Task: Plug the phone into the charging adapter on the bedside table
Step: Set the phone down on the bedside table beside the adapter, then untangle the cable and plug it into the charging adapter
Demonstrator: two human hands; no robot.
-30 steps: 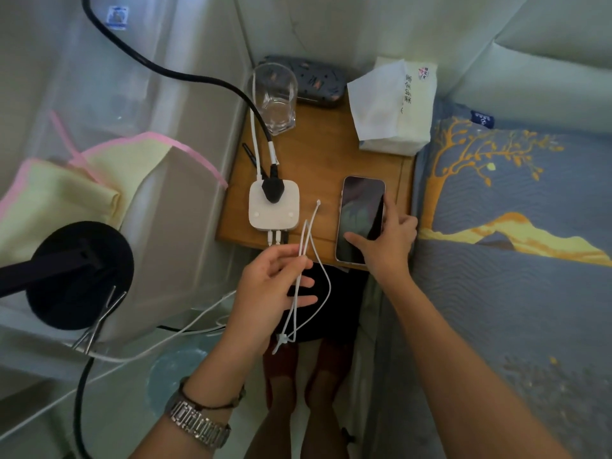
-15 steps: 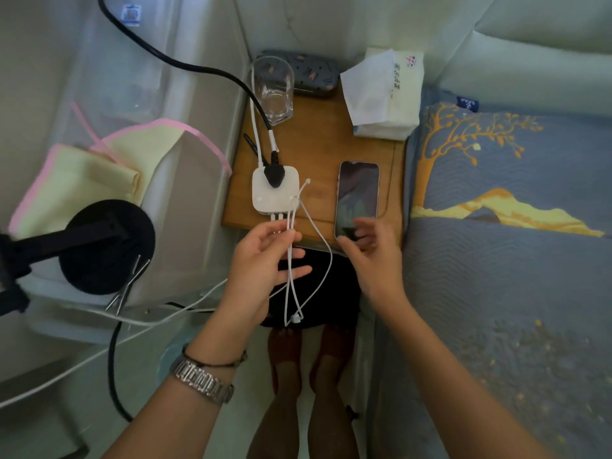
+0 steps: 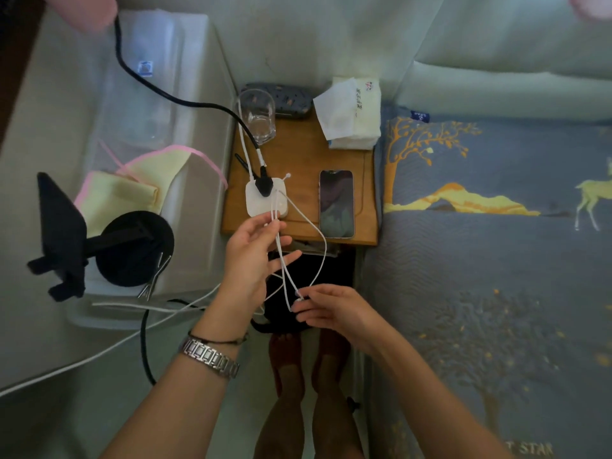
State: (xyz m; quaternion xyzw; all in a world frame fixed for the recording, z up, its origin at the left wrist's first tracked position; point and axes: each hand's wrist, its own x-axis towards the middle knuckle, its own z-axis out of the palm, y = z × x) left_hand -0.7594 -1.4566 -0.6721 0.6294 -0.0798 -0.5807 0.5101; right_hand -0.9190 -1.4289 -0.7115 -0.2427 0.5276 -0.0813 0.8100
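Home bedroom: wooden bedside table (image 3: 299, 160) beside patterned bed quilt (image 3: 480, 260).

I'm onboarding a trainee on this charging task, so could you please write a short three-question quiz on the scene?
1. True or false: the phone lies flat on the bedside table, held by neither hand.
2. Which hand pinches the hanging end of a white cable? A) left hand B) right hand
3. Fill in: the black plug sits on top of the white ____.

Key: 1 true; 2 B; 3 adapter.
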